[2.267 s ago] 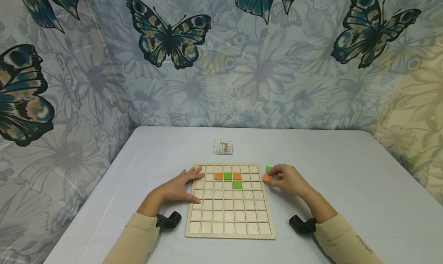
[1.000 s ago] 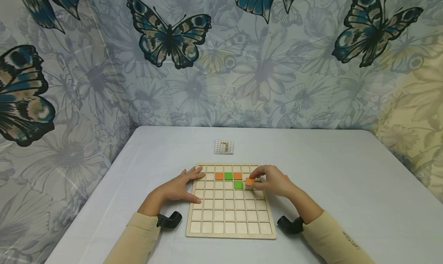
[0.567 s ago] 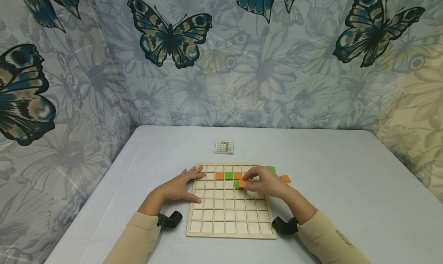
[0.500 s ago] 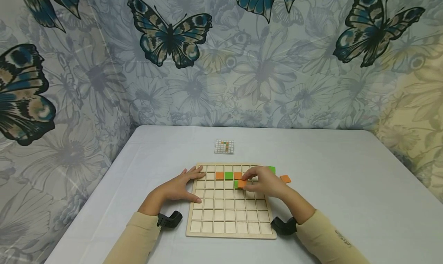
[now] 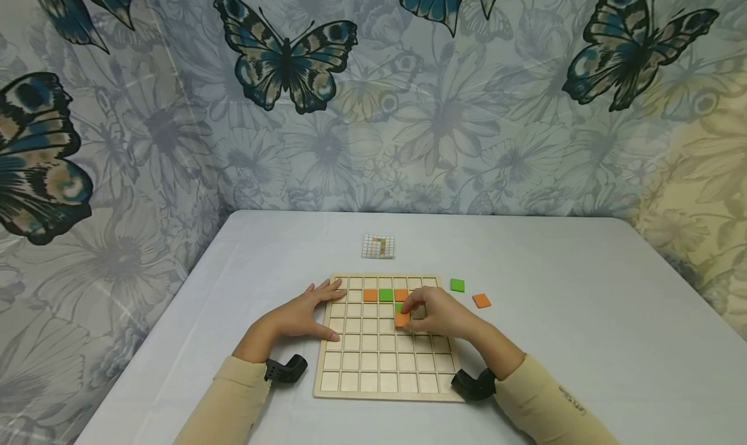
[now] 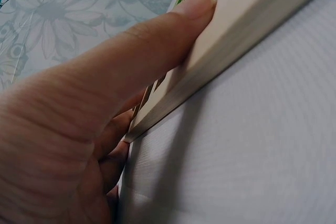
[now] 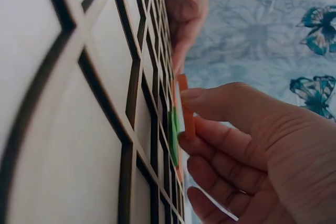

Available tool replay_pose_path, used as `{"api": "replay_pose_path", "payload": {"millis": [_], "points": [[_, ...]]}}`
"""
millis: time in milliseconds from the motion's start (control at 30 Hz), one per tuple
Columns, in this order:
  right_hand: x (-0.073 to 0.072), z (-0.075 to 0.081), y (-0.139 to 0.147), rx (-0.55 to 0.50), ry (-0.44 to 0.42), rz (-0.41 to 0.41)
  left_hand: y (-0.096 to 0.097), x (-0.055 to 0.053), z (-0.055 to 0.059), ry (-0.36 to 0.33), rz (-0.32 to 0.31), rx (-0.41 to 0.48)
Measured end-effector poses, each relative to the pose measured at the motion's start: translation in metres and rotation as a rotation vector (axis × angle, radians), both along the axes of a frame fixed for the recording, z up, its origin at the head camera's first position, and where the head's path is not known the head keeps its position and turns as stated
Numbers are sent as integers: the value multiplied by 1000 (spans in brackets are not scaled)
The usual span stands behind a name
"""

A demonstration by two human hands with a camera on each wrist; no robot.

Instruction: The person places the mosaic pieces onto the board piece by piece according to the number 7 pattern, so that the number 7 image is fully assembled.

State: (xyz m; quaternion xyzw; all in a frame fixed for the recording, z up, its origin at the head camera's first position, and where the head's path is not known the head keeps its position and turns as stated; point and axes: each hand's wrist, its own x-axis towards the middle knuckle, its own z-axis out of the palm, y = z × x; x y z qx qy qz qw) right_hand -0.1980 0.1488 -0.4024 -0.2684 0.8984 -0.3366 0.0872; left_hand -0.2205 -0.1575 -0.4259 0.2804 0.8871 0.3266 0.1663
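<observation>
A wooden grid board (image 5: 367,364) lies on the table. My left hand (image 5: 299,316) rests on its left edge with fingers spread, the thumb (image 6: 152,40) lying over the rim in the left wrist view. Between thumb and fingers of my right hand (image 5: 440,312) is a pinched orange square tile (image 7: 186,108), seen edge-on just off the board in the right wrist view. From the head it covers the cell below a green tile (image 5: 399,307). The second row holds an orange tile (image 5: 370,295), a green tile (image 5: 386,295) and another orange tile (image 5: 400,294).
Beyond the board lies a small card (image 5: 378,246) printed with a coloured grid pattern. To the board's right, a loose green tile (image 5: 458,285) and a loose orange tile (image 5: 481,301) lie on the white table (image 5: 554,289).
My right hand has carried the orange tile leftward from the board's right side, then slightly nearer, to the cell below the green tile. The left hand stays put.
</observation>
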Motion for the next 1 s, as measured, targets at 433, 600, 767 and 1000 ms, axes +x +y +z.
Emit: {"api": "replay_pose_path", "payload": {"millis": [433,600,767,1000], "points": [[-2,-13,6,-56,5,31,1,0,0,-12,3,7],[-2,-13,4,-45,43,57,0,0,0,-5,11,-1],[-3,-12,2,-33,58,65,-1,0,-1,-6,20,-5],[-2,-13,2,-21,42,56,-2,0,-1,-18,25,2]]}}
